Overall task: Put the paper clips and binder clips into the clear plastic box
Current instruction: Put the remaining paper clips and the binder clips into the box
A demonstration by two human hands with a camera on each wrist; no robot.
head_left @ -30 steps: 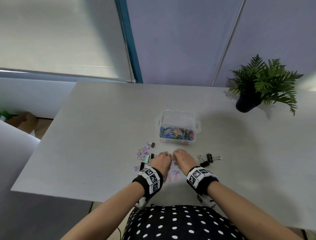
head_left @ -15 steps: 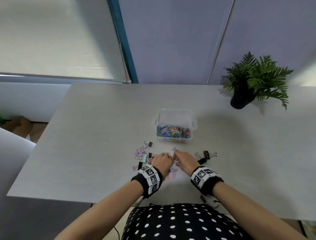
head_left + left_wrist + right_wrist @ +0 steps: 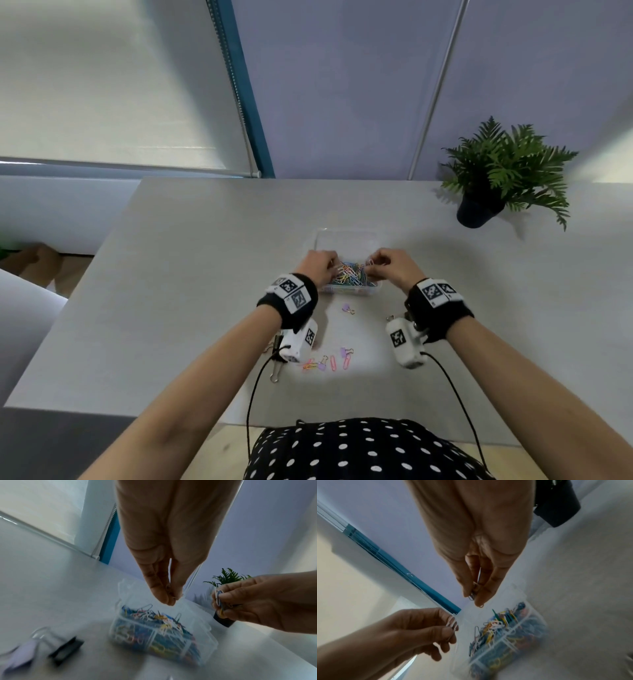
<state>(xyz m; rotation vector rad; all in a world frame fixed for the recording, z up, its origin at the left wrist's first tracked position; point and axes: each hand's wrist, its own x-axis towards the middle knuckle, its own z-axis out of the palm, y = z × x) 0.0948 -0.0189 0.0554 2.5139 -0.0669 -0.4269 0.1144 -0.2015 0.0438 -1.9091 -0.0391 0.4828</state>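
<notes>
Both hands [image 3: 356, 265] risen over box [image 3: 346, 291], pinching clips [image 3: 475, 591].

Box [image 3: 346, 240]: clear glossy plastic. Clips [image 3: 352, 274] inside it: coloured coated wire. Table [image 3: 205, 274] beneath: matt grey, smooth. Wristbands [image 3: 298, 308]: black cloth

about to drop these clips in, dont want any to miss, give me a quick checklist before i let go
1. Clear plastic box open, lid off: ok.
2. Left hand above box, pinching paper clips: ok.
3. Right hand above box, pinching clips: ok.
4. Room left in box: cannot tell; the pile already reaches the rim.
5. All clips collected: not ok; binder clips and pink paper clips remain on the table.
</notes>
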